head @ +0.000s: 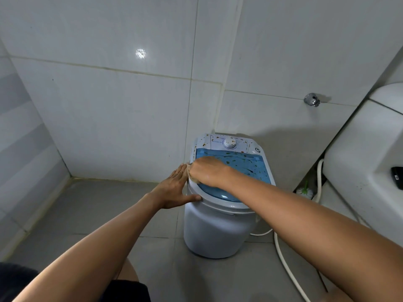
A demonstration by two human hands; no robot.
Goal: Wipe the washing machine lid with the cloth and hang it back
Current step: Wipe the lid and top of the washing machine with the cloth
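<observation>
A small white washing machine [214, 227] stands on the floor by the tiled wall. Its translucent blue lid [246, 168] and white control panel [218, 141] are spotted with brown stains. My right hand [207, 171] is curled round a beige cloth [189, 174], pressing it on the lid's left edge; only a sliver of cloth shows beneath the fingers. My left hand [174, 188] lies flat against the machine's left rim, fingers straight and thumb along the rim.
A white toilet cistern [362, 153] stands at the right, with a toilet brush [305, 190] in the gap beside it. A white hose [283, 256] runs along the floor. A chrome tap [312, 100] juts from the wall.
</observation>
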